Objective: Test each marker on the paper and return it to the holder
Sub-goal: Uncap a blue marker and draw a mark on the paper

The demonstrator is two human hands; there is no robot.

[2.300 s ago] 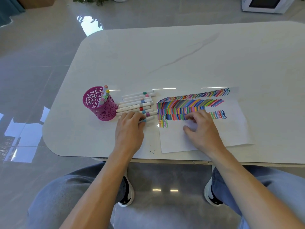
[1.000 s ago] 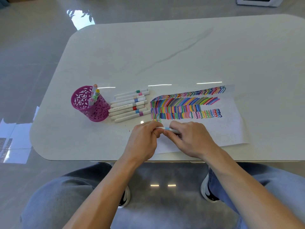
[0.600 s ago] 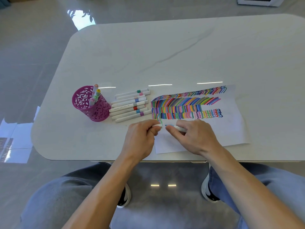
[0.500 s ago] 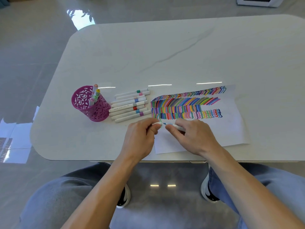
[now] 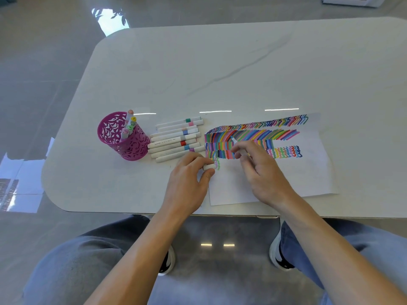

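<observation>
The right grip is pinching the uncapped white marker over colour-striped white paper (left grip pinching its white cap), risking its heel smearing fresh ink.

We look down on a white desk with rounded corners and a faint grey vein running across its top. Three short streaks of light glint on it. Around it lies a glossy grey floor of large tiles. A bright patch with leaf shadows shines beyond the desk's far left corner, pale reflections lie at the left edge, and two small glints show beneath the desk. A white boxy thing sits at the top right, cut off.
</observation>
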